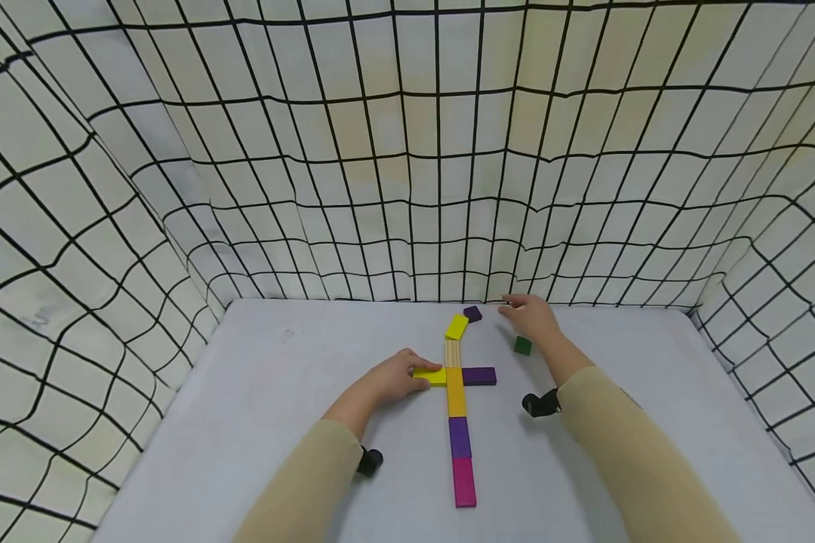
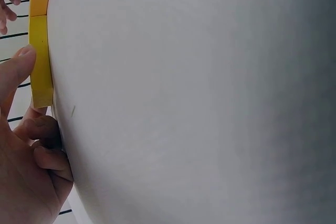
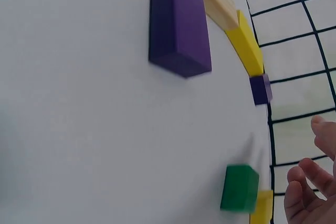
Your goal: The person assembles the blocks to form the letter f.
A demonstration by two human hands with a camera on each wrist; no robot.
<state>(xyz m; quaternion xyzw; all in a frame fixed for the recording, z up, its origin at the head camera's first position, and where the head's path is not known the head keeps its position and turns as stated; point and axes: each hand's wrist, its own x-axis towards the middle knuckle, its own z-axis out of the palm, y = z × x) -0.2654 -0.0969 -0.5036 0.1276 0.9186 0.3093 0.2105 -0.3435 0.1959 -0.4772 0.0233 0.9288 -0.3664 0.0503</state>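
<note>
My left hand (image 1: 395,375) pinches a yellow block (image 1: 435,377) between thumb and fingers, flat on the table. The block's inner end meets an orange block (image 1: 456,392) in a row. Across from it lies a purple block (image 1: 478,376), forming a cross shape. The row runs toward me through a violet block (image 1: 459,437) to a magenta block (image 1: 465,483). Beyond the orange block come pale wooden pieces (image 1: 452,353), a slanted yellow block (image 1: 457,326) and a dark purple cube (image 1: 472,314). My right hand (image 1: 530,315), fingers loosely bent and holding nothing, hovers past a green cube (image 1: 523,345).
Another yellow block (image 3: 262,208) shows partly behind the green cube in the right wrist view. Black netting (image 1: 407,158) over pale walls encloses the back and sides of the white table (image 1: 258,422). A dark wrist camera (image 1: 540,404) hangs by the right sleeve.
</note>
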